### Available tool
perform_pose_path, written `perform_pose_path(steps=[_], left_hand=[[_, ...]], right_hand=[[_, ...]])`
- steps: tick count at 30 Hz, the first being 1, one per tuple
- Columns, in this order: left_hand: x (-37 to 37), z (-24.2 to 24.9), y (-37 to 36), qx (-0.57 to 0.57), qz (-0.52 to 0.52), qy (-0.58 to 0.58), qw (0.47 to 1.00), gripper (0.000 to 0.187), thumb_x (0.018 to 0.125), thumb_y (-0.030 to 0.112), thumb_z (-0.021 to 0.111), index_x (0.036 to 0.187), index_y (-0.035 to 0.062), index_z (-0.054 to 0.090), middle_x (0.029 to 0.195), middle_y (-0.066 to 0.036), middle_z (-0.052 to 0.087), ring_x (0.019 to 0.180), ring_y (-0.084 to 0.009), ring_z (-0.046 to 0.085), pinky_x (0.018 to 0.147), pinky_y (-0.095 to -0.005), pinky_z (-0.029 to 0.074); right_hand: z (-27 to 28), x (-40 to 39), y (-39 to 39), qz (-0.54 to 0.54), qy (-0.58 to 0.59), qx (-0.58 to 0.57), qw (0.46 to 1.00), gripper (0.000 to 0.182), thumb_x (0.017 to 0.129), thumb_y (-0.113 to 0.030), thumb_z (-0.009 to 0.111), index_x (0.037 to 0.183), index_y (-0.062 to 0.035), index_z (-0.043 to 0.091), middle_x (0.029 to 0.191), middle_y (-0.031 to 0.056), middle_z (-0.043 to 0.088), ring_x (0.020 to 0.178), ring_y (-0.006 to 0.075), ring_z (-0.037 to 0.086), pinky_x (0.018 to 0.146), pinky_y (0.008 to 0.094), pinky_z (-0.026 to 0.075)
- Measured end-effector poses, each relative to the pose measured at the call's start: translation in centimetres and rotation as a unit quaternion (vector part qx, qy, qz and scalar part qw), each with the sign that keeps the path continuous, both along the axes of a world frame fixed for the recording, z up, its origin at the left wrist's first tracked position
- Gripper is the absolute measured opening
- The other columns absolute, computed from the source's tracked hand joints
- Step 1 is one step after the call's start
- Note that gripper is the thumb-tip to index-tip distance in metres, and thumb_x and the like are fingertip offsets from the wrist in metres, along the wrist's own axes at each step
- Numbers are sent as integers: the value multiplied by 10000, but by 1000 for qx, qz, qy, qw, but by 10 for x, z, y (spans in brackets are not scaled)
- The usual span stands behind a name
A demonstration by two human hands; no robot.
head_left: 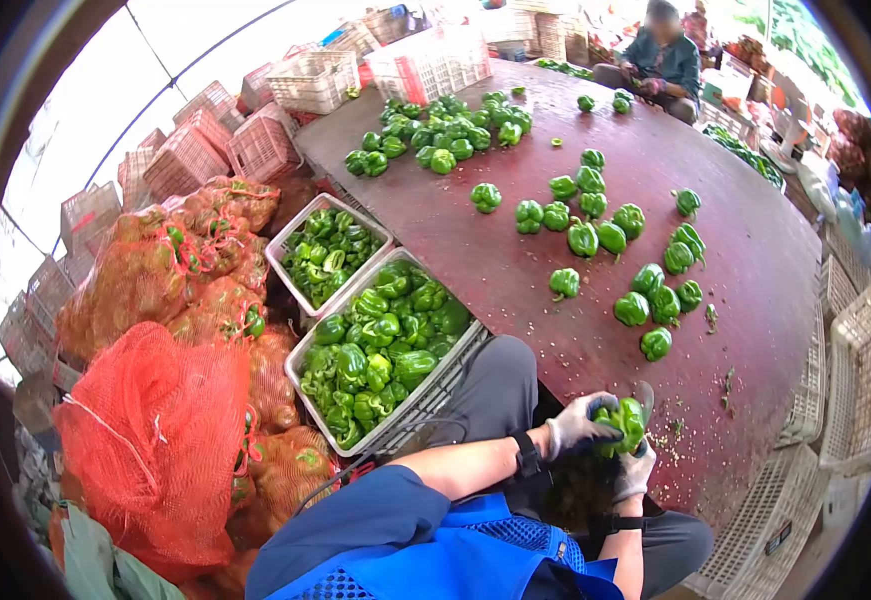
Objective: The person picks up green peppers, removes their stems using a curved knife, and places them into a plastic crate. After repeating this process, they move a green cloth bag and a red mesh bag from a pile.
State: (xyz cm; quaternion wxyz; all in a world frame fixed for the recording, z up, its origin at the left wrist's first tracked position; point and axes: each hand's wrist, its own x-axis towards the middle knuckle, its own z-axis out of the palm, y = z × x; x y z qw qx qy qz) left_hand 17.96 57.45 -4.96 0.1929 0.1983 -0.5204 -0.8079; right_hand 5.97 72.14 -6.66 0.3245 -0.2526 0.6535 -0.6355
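Observation:
My left hand (581,427), in a pale glove with dark fingertips, is closed round a green bell pepper (623,424) at the table's near edge. My right hand (634,472), also gloved, is closed just below and right of the same pepper. A knife blade (644,397) points up behind the pepper, on the right hand's side; its handle is hidden. Several whole green peppers (582,239) lie scattered over the dark red table (755,300) beyond my hands. Seeds and bits of green litter the surface to the right.
Left of my knee stands a crate of peppers (380,350), with a smaller crate (325,255) behind it. Red mesh sacks (155,430) lie farther left. Plastic crates (755,520) line the table's right side. Across the table sits another person (663,62).

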Motion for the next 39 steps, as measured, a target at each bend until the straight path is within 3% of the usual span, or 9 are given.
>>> perform_pose_path(steps=[5, 7, 8, 13, 16, 21, 29, 37, 39], left_hand=[[4, 9, -12, -15, -47, 14, 999, 444, 761, 107, 837, 1141, 37, 619, 1022, -17, 646, 966, -109, 584, 879, -288, 494], [5, -8, -21, -153, -10, -14, 988, 420, 786, 151, 818, 1139, 22, 630, 1043, -58, 671, 969, -139, 614, 868, -308, 517], [9, 3, -21, -16, -16, -43, 999, 401, 803, 150, 804, 1141, 19, 632, 1066, -75, 674, 958, -155, 630, 850, -319, 535], [4, -9, -23, 159, -76, 16, 984, 482, 799, 15, 763, 1243, 22, 574, 1158, -82, 637, 1019, -173, 634, 883, -316, 540], [0, -15, -20, 74, -126, -41, 988, 469, 799, 0, 748, 1236, 17, 577, 1133, -81, 637, 997, -177, 641, 877, -316, 543], [4, -14, -22, 117, -18, -68, 991, 490, 789, -12, 744, 1251, 11, 582, 1066, -74, 639, 965, -172, 647, 859, -307, 546], [2, 4, -9, 121, -130, -81, 981, 422, 858, 6, 677, 1272, -1, 592, 1065, -75, 683, 926, -154, 652, 828, -298, 550], [-4, 10, -1, 31, -169, -152, 973, 177, 913, 58, 643, 1083, 8, 650, 951, -37, 677, 847, -129, 623, 779, -288, 537], [-6, 6, 1, -145, -166, -170, 960, 213, 884, 46, 647, 1090, -7, 644, 961, -52, 689, 856, -138, 630, 798, -302, 534]], right_hand=[[13, 6, -12, 44, -8, -11, 999, 329, 831, -190, 758, 1079, 16, 689, 955, 44, 714, 835, 103, 620, 761, 283, 508], [16, 5, -6, 38, 15, 15, 999, 297, 828, -112, 733, 1096, 7, 683, 980, 49, 712, 842, 103, 624, 773, 285, 514], [25, 9, -5, 34, -22, -10, 999, 264, 810, -66, 716, 1062, 1, 682, 955, 30, 704, 825, 98, 617, 756, 285, 513], [10, -3, -2, 64, 81, 73, 992, 447, 739, -14, 748, 1178, 8, 663, 1024, 51, 713, 922, 115, 638, 847, 276, 512], [0, 1, -4, 56, 16, 41, 997, 436, 748, -10, 745, 1174, 2, 658, 1036, 44, 710, 924, 123, 641, 860, 281, 517], [18, -4, -2, 9, -198, 5, 980, 457, 786, 9, 732, 1226, 0, 607, 1000, 61, 685, 893, 124, 653, 825, 278, 534], [25, -11, 4, 34, -167, -22, 985, 650, 722, 49, 746, 1335, 20, 532, 1094, 62, 653, 931, 123, 629, 872, 278, 514], [25, -11, 12, 98, -24, -4, 995, 683, 679, -49, 818, 1305, -7, 547, 1118, 66, 647, 976, 123, 579, 902, 298, 488], [25, -9, 13, 69, 9, 42, 997, 616, 671, -84, 839, 1228, -13, 586, 999, 58, 669, 885, 136, 603, 829, 316, 518]])
